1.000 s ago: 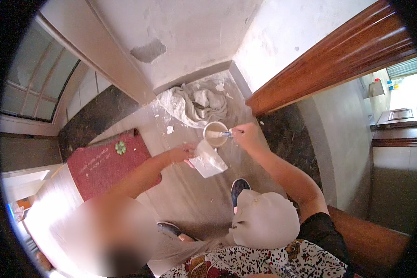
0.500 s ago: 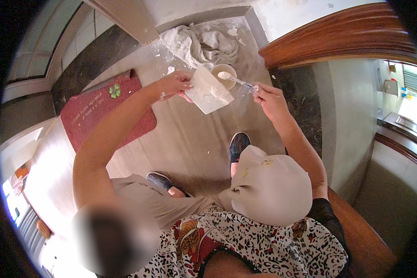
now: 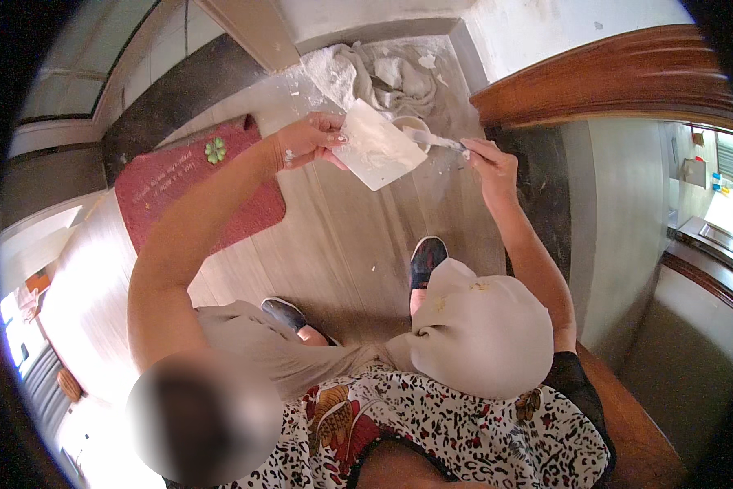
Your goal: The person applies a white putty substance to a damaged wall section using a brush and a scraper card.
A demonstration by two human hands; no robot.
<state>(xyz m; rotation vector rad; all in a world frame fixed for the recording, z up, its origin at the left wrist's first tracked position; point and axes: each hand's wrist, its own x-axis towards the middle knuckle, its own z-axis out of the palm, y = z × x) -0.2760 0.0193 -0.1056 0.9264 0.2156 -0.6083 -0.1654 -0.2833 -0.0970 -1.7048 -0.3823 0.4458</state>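
My left hand [image 3: 311, 141] grips the left edge of a flat white board [image 3: 378, 178], tilted over the floor. White paste [image 3: 380, 145] is smeared across the board's upper face. My right hand [image 3: 493, 169] is closed round the handle of a small putty knife [image 3: 436, 141]. White paste coats its blade, which points left toward the board's right edge. Behind the blade and board stands a round pale tub [image 3: 416, 123], partly hidden by them. Traces of paste show on my left fingers and wrist.
A crumpled, dusty grey cloth [image 3: 383, 77] lies in the far corner among white flakes. At left is a red doormat [image 3: 244, 191] with a clover print. A brown wooden piece [image 3: 594, 73] juts in from the right. My shoes [image 3: 428, 259] stand on the wood-look floor.
My right hand has drawn the putty knife slightly right and turned its blade. The board has shifted a little right in view, and its paste looks more spread out. The whole view has moved slightly.
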